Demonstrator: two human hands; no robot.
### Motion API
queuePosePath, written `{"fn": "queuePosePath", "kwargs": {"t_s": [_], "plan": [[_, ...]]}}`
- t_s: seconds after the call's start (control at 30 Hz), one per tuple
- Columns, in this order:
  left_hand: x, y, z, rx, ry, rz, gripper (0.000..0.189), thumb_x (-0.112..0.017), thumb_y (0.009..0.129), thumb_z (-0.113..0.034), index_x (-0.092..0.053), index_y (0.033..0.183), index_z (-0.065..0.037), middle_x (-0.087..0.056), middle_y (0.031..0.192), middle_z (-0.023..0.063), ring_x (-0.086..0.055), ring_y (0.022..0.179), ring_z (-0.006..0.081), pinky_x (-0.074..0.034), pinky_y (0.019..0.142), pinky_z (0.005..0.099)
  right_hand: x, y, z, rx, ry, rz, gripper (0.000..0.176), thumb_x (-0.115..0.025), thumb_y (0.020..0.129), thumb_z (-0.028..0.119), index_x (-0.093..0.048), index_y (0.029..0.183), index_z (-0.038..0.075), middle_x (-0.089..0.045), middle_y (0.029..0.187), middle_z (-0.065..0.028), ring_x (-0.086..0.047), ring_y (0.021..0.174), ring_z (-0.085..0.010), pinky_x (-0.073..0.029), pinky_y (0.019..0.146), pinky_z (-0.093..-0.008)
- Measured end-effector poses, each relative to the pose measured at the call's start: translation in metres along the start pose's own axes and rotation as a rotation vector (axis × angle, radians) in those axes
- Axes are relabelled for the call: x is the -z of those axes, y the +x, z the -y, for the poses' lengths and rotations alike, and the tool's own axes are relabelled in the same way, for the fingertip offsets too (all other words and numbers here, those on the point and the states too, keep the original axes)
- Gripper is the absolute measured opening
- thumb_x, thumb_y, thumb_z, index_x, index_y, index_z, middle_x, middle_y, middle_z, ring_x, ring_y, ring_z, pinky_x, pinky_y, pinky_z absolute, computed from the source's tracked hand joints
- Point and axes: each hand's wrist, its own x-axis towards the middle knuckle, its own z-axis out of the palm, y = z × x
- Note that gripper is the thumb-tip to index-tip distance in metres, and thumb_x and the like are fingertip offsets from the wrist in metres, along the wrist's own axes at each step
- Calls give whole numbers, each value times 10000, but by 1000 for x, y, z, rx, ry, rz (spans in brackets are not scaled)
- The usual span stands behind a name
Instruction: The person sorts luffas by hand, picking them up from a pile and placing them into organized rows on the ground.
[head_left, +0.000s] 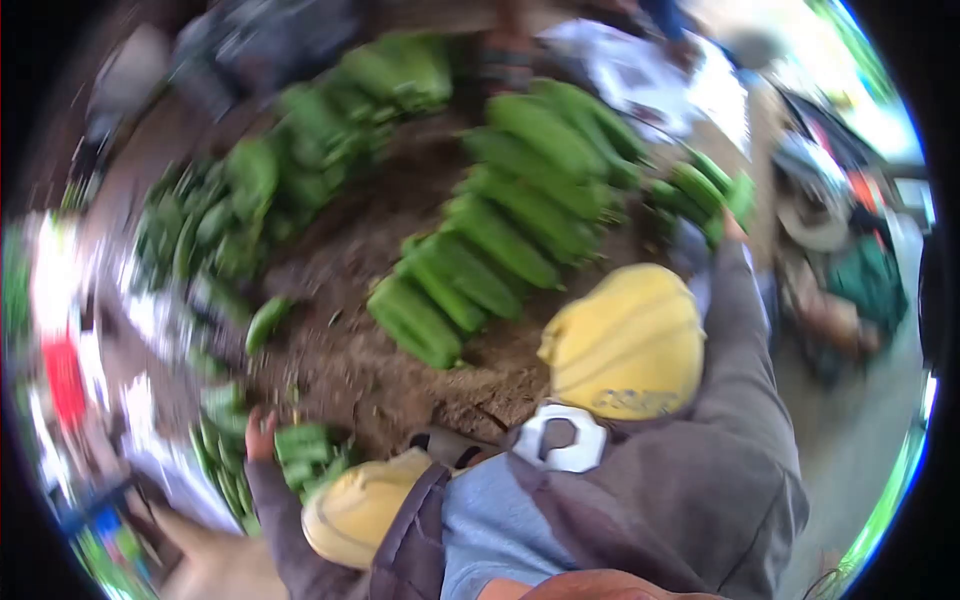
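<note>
My left hand is at the lower left, bare, with its blurred fingers apart. It is beside short green bundles and long green vegetables. Far to the right, my right hand touches a green vegetable at the edge of a small pile. Its fingers are mostly hidden, so its grip cannot be made out. Between my hands, a long row of large green vegetables lies side by side on the brown ground.
Leafy green produce is heaped at the upper left. One green piece lies apart. My yellow-covered knees are below the row. White sheeting is at the top. A person's feet stand behind the row.
</note>
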Motion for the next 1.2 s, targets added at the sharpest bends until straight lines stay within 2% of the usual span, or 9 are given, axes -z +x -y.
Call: {"fn": "queuePosePath", "kwargs": {"t_s": [0.13, 0.17, 0.3, 0.53, 0.73, 0.87, 0.93, 1.1, 1.2], "plan": [[-27, -41, 38, -134, 170, -217, 514, -672, 783, -360, -552, 1165, -37, -563, 1162, 172, -529, 1084, 312, -426, 925, 385, -40, 36, 20, 144, -259, 303, 673, -728, 725, 366, -492, 1219, -26, -553, 1153, -160, -565, 965, -249, -477, 806, -404], [-25, -45, 36, 183, 320, -122, 570, -669, 769, -417, -544, 1177, -38, -555, 1169, 184, -516, 1096, 321, -416, 940, 398, -52, 46, 30, 160, -309, 318, 668, -720, 732, 365, -488, 1222, -25, -550, 1158, -161, -562, 972, -248, -473, 813, -403], [-30, -39, 31, 632, 317, -174, 651, -663, 731, -494, -501, 1227, -103, -479, 1258, 144, -458, 1170, 321, -384, 976, 436, -116, 47, 70, 268, -524, 313, 648, -688, 761, 361, -475, 1236, -25, -536, 1177, -165, -546, 1001, -246, -460, 838, -396], [-35, -40, 60, 1090, -170, -610, 516, -651, 700, -300, -546, 1116, -13, -533, 1187, 203, -510, 1115, 355, -417, 955, 386, -131, 10, 138, 464, -760, 304, 614, -631, 812, 354, -451, 1260, -23, -512, 1212, -172, -519, 1051, -243, -436, 883, -386], [-69, -40, 133, 1314, -722, -569, 547, -635, 721, -417, -615, 1089, -14, -569, 1173, 197, -557, 1086, 307, -435, 927, 376, -123, -44, 205, 685, -875, 353, 585, -583, 855, 349, -431, 1281, -22, -492, 1241, -178, -496, 1094, -241, -415, 922, -377], [-57, -50, 93, 1240, -339, -373, 750, -531, 722, -663, -600, 1112, -26, -599, 1139, 160, -577, 1064, 281, -454, 890, 362, -137, -86, 283, 940, -891, 536, 566, -551, 884, 345, -417, 1295, -21, -478, 1261, -182, -481, 1122, -239, -402, 948, -370], [-47, -55, 49, 1184, -224, -354, 869, -530, 695, -710, -517, 1236, -30, -620, 1091, 171, -595, 1030, 279, -454, 885, 352, -184, -162, 332, 1109, -998, 674, 533, -552, 889, 293, -417, 1287, -34, -497, 1238, -182, -494, 1091, -224, -412, 929, -357], [-69, -62, -42, 1058, -180, -403, 1146, -649, 637, -659, -70, 1427, -63, -320, 1361, 251, -427, 1189, 384, -395, 969, 390, -267, -414, 330, 1876, -910, 959, 411, -518, 890, 131, -453, 1283, 27, -408, 1341, -163, -408, 1231, -276, -371, 978, -348], [-114, -58, -51, 1038, -163, -474, 1196, -745, 607, -555, -8, 1443, -122, -77, 1455, 234, -247, 1278, 442, -317, 1031, 434, -283, -512, 286, 1671, -815, 1298, 425, -560, 810, 91, -504, 1227, 28, -420, 1334, -167, -386, 1251, -297, -281, 1042, -396]]}}
